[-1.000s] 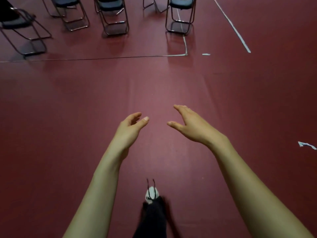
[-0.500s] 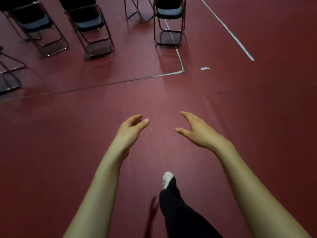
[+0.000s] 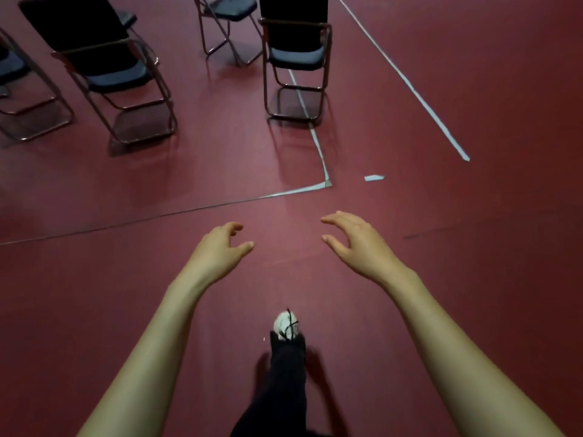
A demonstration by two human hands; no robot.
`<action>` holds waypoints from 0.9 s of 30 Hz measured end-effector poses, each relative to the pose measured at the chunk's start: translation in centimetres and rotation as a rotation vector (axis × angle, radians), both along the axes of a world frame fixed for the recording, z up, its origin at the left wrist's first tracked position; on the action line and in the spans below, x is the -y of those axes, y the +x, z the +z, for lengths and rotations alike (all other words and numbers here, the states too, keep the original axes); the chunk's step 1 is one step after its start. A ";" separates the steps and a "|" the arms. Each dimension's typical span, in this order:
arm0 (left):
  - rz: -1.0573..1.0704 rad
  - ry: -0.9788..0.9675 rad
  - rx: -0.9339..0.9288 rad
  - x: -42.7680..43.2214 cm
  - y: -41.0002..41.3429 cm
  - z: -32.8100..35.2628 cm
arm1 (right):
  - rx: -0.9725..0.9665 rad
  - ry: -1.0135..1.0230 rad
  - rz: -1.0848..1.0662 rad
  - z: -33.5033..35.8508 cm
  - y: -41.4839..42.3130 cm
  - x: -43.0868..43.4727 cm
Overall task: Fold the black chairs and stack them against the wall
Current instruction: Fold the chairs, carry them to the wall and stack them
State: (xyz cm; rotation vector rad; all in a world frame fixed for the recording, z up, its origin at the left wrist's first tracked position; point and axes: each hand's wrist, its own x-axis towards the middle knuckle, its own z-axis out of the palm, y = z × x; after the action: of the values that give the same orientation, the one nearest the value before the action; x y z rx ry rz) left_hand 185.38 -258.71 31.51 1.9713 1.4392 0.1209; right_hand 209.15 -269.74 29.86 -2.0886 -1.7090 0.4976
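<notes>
Fingers (image 3: 334, 219) relaxed, left hand (image 3: 217, 252) and right hand (image 3: 358, 244) outstretched

Floor (image 3: 473, 279) carries all. Far side, left to right: edge chair (image 3: 19, 74), cut by the frame; left chair (image 3: 107, 74); rear chair (image 3: 230, 11), set further back; right chair (image 3: 296, 55), standing over a tape line. Tape corner (image 3: 326, 183) lies before the right chair, tape scrap (image 3: 373, 177) just right of the corner. Nearer: left hand (image 3: 217, 250) and right hand (image 3: 356, 241) hover apart, with the shoe (image 3: 285, 323) on the floor between the forearms.

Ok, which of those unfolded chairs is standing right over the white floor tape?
The rightmost chair: the white tape runs in under its floor frame. The other chairs all stand further left, off that tape.
</notes>
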 end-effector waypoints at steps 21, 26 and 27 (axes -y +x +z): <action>0.144 -0.311 0.506 -60.1 43.4 1.7 | -0.597 0.123 -0.473 0.7 37.5 -59.5; 0.117 -0.234 0.433 -73.1 49.7 2.1 | -0.380 0.072 -0.341 1.1 44.7 -72.7; 0.147 -0.226 0.447 -76.1 51.0 1.8 | -0.355 0.030 -0.309 0.6 46.0 -75.6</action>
State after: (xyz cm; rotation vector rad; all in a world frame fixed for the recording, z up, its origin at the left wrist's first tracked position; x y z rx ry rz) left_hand 236.35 -182.56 33.35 1.5346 1.2377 0.4178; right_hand 255.16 -194.16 30.47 -2.0453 -1.1652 0.6898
